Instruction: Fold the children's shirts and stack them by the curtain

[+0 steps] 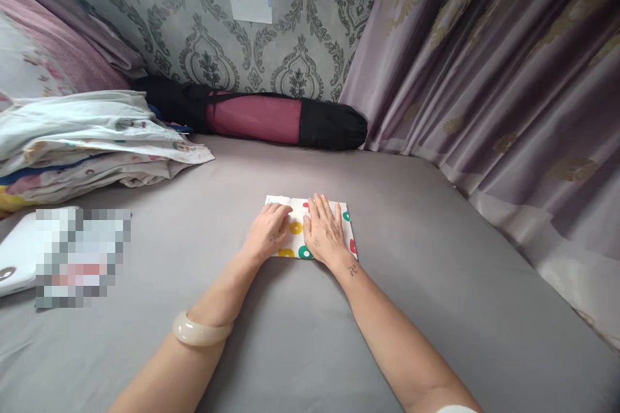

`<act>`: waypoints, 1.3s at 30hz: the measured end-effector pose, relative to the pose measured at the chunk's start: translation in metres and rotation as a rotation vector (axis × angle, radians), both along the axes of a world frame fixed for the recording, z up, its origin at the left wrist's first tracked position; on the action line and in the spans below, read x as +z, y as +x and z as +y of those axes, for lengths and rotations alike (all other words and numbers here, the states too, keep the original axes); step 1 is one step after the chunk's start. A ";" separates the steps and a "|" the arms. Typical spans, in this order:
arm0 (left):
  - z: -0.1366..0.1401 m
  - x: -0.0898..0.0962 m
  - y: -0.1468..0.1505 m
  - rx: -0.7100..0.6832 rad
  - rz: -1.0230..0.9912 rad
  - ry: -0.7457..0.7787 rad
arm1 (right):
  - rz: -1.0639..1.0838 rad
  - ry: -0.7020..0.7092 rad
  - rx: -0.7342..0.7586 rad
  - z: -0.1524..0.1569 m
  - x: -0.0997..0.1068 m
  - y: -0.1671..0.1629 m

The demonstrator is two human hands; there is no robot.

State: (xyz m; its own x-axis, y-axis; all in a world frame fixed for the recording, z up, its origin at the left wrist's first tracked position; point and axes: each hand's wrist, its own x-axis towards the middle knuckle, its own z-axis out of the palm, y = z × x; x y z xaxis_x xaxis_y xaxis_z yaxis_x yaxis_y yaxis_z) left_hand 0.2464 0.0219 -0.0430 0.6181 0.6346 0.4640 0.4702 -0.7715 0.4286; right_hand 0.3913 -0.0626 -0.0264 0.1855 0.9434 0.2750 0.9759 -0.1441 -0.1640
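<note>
Two forearms reach across the grey bed [310, 348], one pale bangle [202, 330] on the left one. Both hands rest on one white patterned piece [296, 228], seemingly folded cloth or paper, lying flat on the bed straight ahead. The right hand [324, 232] lies over it with fingers straight and slightly parted; the left hand [268, 229] has bent fingers on its left part, and whether they pinch anything I cannot tell. To flatten it well, I'd judge, steady pressure from the left and an even push outward from the right palm would keep the edges square. Off to the left are one white flat object [24, 255] and one blurred item [87, 258]. Farther back: one fabric pile [97, 142], its layers uncountable; one maroon-and-black long bag [254, 117]; one white rectangle [250, 4] on the wall.
</note>
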 end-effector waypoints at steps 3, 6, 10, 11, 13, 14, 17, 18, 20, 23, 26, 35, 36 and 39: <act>0.000 -0.003 0.001 -0.069 0.044 0.051 | -0.002 -0.008 0.008 0.002 -0.007 0.001; 0.001 -0.005 0.002 -0.104 0.082 0.068 | 0.010 -0.025 -0.003 0.002 -0.011 0.001; -0.001 -0.004 0.002 -0.112 0.102 0.044 | 0.018 -0.028 -0.011 0.000 -0.009 0.000; -0.001 -0.003 0.002 -0.112 0.107 0.032 | 0.020 -0.028 -0.011 0.000 -0.008 0.000; -0.003 -0.001 0.002 -0.113 0.121 0.007 | 0.023 -0.029 -0.017 -0.001 -0.007 -0.001; -0.004 0.000 0.002 -0.113 0.127 -0.004 | 0.025 -0.028 -0.025 -0.001 -0.006 -0.001; -0.007 0.003 0.002 -0.124 0.130 -0.032 | 0.031 -0.023 -0.071 -0.001 -0.004 0.000; -0.008 0.004 0.002 -0.131 0.129 -0.041 | 0.032 -0.021 -0.090 -0.001 -0.003 0.002; -0.010 0.007 0.001 -0.147 0.134 -0.065 | 0.030 -0.021 -0.132 -0.001 -0.002 0.005; -0.012 0.012 0.001 -0.169 0.160 -0.104 | 0.025 -0.033 -0.179 -0.001 -0.003 0.009; -0.014 0.014 0.000 -0.189 0.188 -0.114 | 0.028 -0.052 -0.191 -0.001 -0.006 0.010; -0.014 0.010 0.001 -0.193 0.214 -0.102 | 0.081 -0.084 -0.194 0.000 -0.011 0.010; -0.013 0.009 0.001 -0.194 0.214 -0.102 | 0.084 -0.085 -0.194 0.000 -0.011 0.010; -0.010 0.005 0.001 -0.165 0.203 -0.080 | 0.093 -0.103 -0.198 0.000 -0.009 0.012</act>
